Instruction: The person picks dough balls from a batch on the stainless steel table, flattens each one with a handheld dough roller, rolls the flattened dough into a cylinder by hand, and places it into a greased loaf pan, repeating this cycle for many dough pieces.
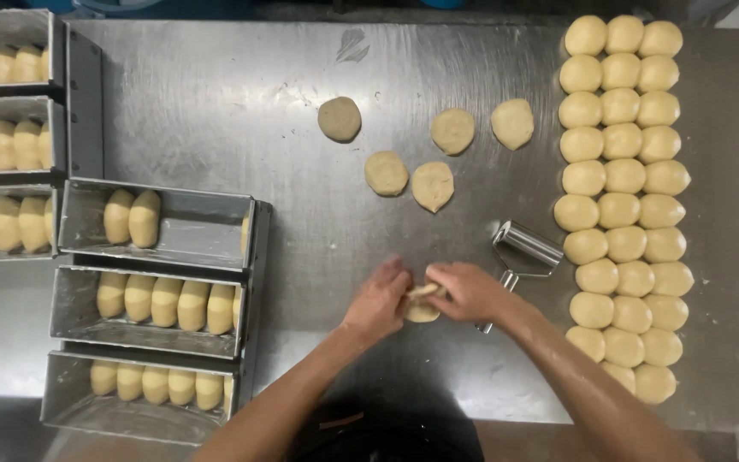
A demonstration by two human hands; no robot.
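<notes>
Both forearms are bare to the elbow, with no sleeves, gloves, rings or watch showing on the left hand (378,299) or right hand (470,291). A dark garment shows at the bottom centre of the frame, between the arms.

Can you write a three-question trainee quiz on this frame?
1. True or false: both hands, left hand and right hand, are on one dough piece.
2. How many flattened dough discs lie loose above the hands? A) two B) five C) nine
3. Which loaf pan of the near stack of three holds the fewest rolls?

Key: 1 true. 2 B. 3 The top pan, with two rolls at its left end and one partly visible at its right.
</notes>
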